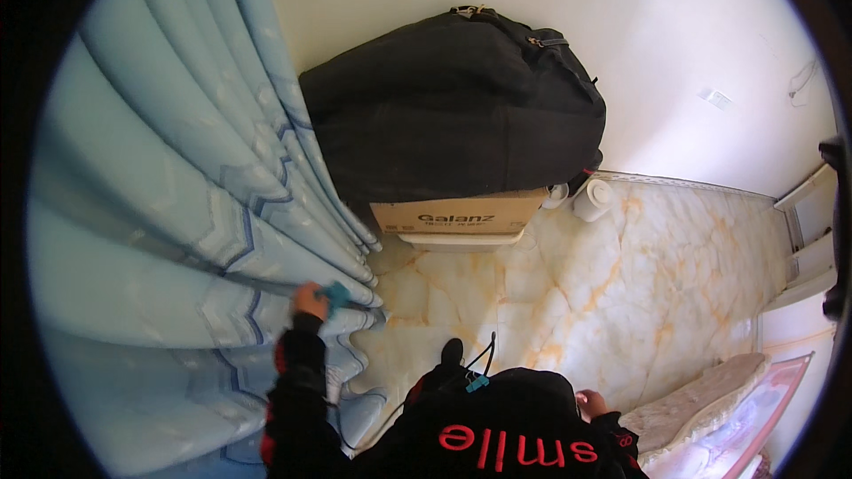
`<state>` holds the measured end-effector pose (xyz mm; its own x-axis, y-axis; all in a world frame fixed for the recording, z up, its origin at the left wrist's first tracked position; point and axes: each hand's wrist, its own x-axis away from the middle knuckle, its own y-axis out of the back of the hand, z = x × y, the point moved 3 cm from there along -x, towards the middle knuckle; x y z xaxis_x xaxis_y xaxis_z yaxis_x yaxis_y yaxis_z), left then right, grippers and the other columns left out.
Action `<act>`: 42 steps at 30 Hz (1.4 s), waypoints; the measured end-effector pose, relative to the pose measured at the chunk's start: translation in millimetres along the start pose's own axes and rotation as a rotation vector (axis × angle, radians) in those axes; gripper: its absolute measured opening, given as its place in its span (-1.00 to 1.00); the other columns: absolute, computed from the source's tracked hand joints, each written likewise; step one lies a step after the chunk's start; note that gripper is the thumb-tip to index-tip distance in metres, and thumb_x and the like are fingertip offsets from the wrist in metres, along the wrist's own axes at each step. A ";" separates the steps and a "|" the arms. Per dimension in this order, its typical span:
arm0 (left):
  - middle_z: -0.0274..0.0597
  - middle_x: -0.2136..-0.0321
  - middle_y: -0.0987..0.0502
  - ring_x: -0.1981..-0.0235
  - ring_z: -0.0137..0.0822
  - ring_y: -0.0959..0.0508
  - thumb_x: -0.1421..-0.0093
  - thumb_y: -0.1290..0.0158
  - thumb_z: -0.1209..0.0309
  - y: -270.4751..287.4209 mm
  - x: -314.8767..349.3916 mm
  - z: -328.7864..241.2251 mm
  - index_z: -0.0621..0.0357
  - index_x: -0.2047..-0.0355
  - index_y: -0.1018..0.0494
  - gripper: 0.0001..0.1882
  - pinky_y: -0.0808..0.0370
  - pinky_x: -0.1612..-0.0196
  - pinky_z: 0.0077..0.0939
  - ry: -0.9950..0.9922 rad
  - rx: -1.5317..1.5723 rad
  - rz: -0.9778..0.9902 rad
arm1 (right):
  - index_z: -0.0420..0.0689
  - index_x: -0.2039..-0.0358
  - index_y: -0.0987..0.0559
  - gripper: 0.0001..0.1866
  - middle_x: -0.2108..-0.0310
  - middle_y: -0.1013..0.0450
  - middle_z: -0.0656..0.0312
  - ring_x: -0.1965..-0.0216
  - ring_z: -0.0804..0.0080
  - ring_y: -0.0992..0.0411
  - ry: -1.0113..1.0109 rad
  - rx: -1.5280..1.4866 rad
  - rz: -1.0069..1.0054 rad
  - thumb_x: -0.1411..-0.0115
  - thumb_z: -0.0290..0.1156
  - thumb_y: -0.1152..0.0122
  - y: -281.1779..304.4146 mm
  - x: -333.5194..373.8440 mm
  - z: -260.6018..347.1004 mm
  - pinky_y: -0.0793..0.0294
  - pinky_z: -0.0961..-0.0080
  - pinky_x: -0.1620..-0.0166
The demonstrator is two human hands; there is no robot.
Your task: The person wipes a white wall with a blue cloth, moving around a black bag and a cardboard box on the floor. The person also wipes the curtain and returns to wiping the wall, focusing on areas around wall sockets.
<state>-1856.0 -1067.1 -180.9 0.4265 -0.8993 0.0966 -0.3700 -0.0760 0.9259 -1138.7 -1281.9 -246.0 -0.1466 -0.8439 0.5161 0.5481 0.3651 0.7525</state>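
Observation:
My left hand (310, 301) reaches out beside the light blue curtain (204, 306), its fingers closed on a small teal thing (336, 296). That thing is soft-edged and too blurred to name. It is at the curtain's folds, close to the lower hem; whether it touches the cloth I cannot tell. My right hand (592, 404) hangs low at my side, near the edge of the bed. Its fingers are mostly hidden, and nothing shows in it.
A big black bag (453, 115) rests on a cardboard box (457, 215) against the wall. Beside them stands a white cylindrical container (593, 199). The marbled floor (568, 288) spreads to the right, with a bed-like padded edge (701, 399) at lower right. A dark cable (484, 353) with a teal clip hangs before me.

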 end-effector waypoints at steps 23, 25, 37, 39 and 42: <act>0.00 0.08 -0.40 -0.01 -0.04 -0.39 -0.06 -0.07 0.60 -9.1 -155.2 -344.9 0.25 0.17 -0.41 -0.72 -0.31 -0.12 -0.21 -0.300 0.608 -0.878 | -0.18 0.48 -0.56 -0.68 0.73 -0.34 0.24 0.72 0.37 -0.34 -0.466 -0.459 0.164 -0.29 -0.26 0.04 101.8 -67.3 -78.3 -0.29 0.38 0.65; 0.04 0.07 -0.35 -0.02 0.03 -0.37 -0.07 -0.01 0.61 -98.9 -132.5 -387.3 0.27 0.17 -0.39 -0.73 -0.30 -0.12 -0.21 -0.317 0.566 -0.737 | -0.21 0.45 -0.57 -0.70 0.68 -0.39 0.19 0.66 0.34 -0.39 -0.216 -0.288 0.007 -0.27 -0.28 0.01 124.6 -94.8 -90.2 -0.34 0.35 0.59; -0.03 0.24 -0.49 0.15 -0.01 -0.49 0.06 -0.10 0.58 -124.5 -77.4 -466.2 0.18 0.26 -0.45 -0.71 -0.42 0.05 -0.24 -0.466 0.623 -0.274 | -0.31 0.14 -0.52 -0.73 0.34 -0.54 0.05 0.45 0.23 -0.59 -0.249 -0.272 0.189 -0.18 -0.43 -0.12 202.9 -195.2 -168.8 -0.52 0.47 0.53; -0.02 0.16 -0.47 0.09 -0.04 -0.47 0.00 -0.07 0.60 -46.4 -95.4 -467.0 0.21 0.22 -0.43 -0.73 -0.39 0.00 -0.26 -0.423 0.637 -0.511 | -0.30 0.16 -0.54 -0.74 0.35 -0.56 0.06 0.45 0.25 -0.58 -0.210 -0.228 0.184 -0.18 -0.43 -0.11 198.8 -205.4 -162.3 -0.52 0.44 0.50; 0.00 0.09 -0.43 0.05 -0.07 -0.46 -0.06 -0.04 0.62 13.9 -120.1 -479.4 0.25 0.21 -0.40 -0.75 -0.38 -0.02 -0.27 -0.406 0.649 -0.952 | -0.31 0.22 -0.58 -0.77 0.39 -0.57 0.10 0.45 0.33 -0.56 -0.063 -0.112 0.100 -0.17 -0.44 -0.12 196.6 -215.6 -138.4 -0.50 0.44 0.44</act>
<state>-1516.7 -753.7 -4.5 0.5059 -0.4277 -0.7491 -0.4438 -0.8737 0.1992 -885.4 -1082.6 -265.9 -0.1363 -0.7780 0.6134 0.6505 0.3967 0.6477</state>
